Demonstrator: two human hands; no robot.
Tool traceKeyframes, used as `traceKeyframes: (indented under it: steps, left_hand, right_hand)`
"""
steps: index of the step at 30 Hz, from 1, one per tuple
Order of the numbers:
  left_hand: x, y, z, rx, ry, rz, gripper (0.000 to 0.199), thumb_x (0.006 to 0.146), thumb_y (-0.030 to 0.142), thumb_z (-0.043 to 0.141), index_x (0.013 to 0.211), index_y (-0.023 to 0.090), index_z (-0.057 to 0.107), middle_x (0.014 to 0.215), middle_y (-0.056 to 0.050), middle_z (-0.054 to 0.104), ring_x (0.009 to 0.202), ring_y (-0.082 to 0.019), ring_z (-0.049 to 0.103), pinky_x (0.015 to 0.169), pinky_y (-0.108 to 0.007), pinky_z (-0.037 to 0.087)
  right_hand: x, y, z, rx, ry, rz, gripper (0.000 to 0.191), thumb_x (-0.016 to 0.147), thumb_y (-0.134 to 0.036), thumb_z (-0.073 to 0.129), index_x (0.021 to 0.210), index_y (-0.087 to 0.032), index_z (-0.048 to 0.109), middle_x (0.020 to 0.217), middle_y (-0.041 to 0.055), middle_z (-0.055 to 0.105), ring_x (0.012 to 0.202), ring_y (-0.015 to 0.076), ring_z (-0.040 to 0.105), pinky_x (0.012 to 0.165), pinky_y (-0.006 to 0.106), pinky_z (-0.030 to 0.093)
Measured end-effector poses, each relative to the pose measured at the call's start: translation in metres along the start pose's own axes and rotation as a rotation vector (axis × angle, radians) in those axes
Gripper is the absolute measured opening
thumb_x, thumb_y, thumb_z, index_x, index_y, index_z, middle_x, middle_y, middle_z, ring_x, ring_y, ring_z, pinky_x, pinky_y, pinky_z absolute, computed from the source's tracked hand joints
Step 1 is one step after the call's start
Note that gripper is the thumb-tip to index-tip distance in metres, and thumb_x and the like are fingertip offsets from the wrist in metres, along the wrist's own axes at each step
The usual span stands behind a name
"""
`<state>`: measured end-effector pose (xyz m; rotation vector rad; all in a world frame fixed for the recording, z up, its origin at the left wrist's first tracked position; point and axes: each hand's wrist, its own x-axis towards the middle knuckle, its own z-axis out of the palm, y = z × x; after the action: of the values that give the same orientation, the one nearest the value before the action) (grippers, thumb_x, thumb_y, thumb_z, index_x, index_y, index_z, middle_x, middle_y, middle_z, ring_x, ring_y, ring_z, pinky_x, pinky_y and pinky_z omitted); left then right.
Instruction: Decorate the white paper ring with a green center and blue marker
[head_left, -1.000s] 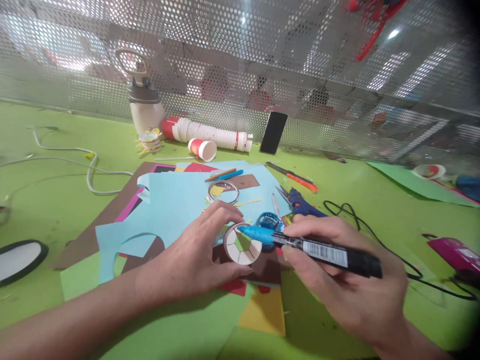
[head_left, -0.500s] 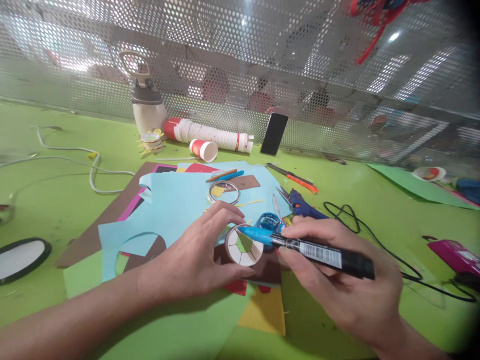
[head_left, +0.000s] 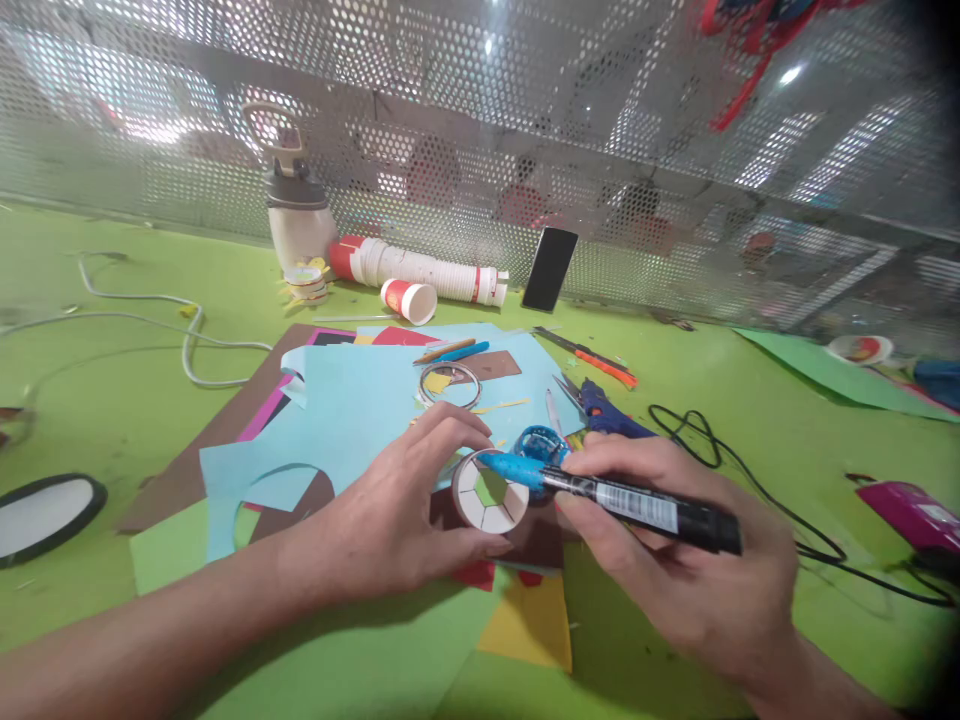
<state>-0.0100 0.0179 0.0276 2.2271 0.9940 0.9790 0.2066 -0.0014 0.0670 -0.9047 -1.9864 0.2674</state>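
Note:
My left hand [head_left: 405,500] is curled around a small white paper disc or cup base [head_left: 469,510], thumb below and fingers above. Black lines divide the disc into sections around a green six-sided middle. My right hand [head_left: 690,550] grips a marker pen [head_left: 622,505] with a black barrel, a barcode label and a blue front end. The blue end lies over the disc's upper right part; whether the tip touches it I cannot tell. Just behind the pen is a blue round piece [head_left: 538,442], partly hidden.
Light blue paper [head_left: 360,400] lies under my hands over other coloured sheets. Behind are a wire-like ring [head_left: 450,383], a stack of paper cups [head_left: 420,272], a single cup [head_left: 412,302], a phone [head_left: 550,268], a cutter [head_left: 607,368] and a blue glue gun [head_left: 607,410] with a black cable [head_left: 735,475].
Hardly anything differs. The marker's rear end has shifted slightly left and up with my right hand. The whole view has moved a touch.

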Motion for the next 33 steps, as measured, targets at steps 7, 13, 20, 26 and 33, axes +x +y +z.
traceKeyframes:
  steps: [7, 13, 20, 26, 33]
  left_hand:
    - [-0.0001, 0.0009, 0.0002, 0.002, 0.004, 0.015, 0.045, 0.078, 0.030, 0.078, 0.111, 0.019, 0.049, 0.118, -0.008, 0.053, 0.114, -0.022, 0.054, 0.097, -0.035, 0.047]
    - [-0.0001, -0.0005, 0.0002, 0.004, -0.009, 0.017, 0.046, 0.079, 0.034, 0.077, 0.112, 0.020, 0.048, 0.119, -0.008, 0.053, 0.114, -0.022, 0.054, 0.097, -0.037, 0.047]
    - [-0.0009, -0.0005, 0.0001, 0.014, -0.020, 0.009, 0.047, 0.079, 0.036, 0.077, 0.113, 0.020, 0.048, 0.121, -0.009, 0.052, 0.117, -0.023, 0.053, 0.099, -0.038, 0.047]
    - [0.0007, -0.0002, 0.0012, 0.024, -0.006, 0.016, 0.044, 0.080, 0.035, 0.076, 0.111, 0.020, 0.049, 0.121, -0.009, 0.052, 0.117, -0.022, 0.053, 0.098, -0.036, 0.048]
    - [0.0005, 0.0000, 0.0030, 0.036, 0.003, 0.028, 0.041, 0.080, 0.034, 0.075, 0.110, 0.020, 0.050, 0.120, -0.009, 0.053, 0.115, -0.022, 0.055, 0.097, -0.036, 0.049]
  right_hand:
    - [-0.0010, 0.0007, 0.0005, -0.020, 0.015, -0.011, 0.021, 0.080, -0.014, 0.072, 0.098, -0.023, 0.065, 0.080, -0.0045, 0.072, 0.069, 0.0093, 0.069, 0.062, 0.016, 0.053]
    - [-0.0003, 0.0004, -0.0002, -0.027, -0.004, -0.023, 0.021, 0.081, -0.014, 0.072, 0.097, -0.024, 0.063, 0.077, -0.0056, 0.071, 0.064, 0.0081, 0.068, 0.058, 0.016, 0.051]
    - [0.0015, 0.0009, 0.0004, -0.048, -0.005, -0.025, 0.019, 0.082, -0.016, 0.072, 0.097, -0.024, 0.063, 0.077, -0.0050, 0.072, 0.065, 0.0084, 0.069, 0.059, 0.016, 0.052]
    - [0.0002, -0.0001, 0.0006, -0.071, 0.001, -0.051, 0.017, 0.082, -0.016, 0.072, 0.095, -0.024, 0.063, 0.075, -0.0047, 0.071, 0.066, 0.0091, 0.068, 0.060, 0.017, 0.052]
    - [0.0020, -0.0013, 0.0018, -0.060, -0.003, -0.093, 0.019, 0.081, -0.012, 0.071, 0.095, -0.021, 0.063, 0.081, -0.0030, 0.073, 0.073, 0.0086, 0.070, 0.071, 0.013, 0.054]
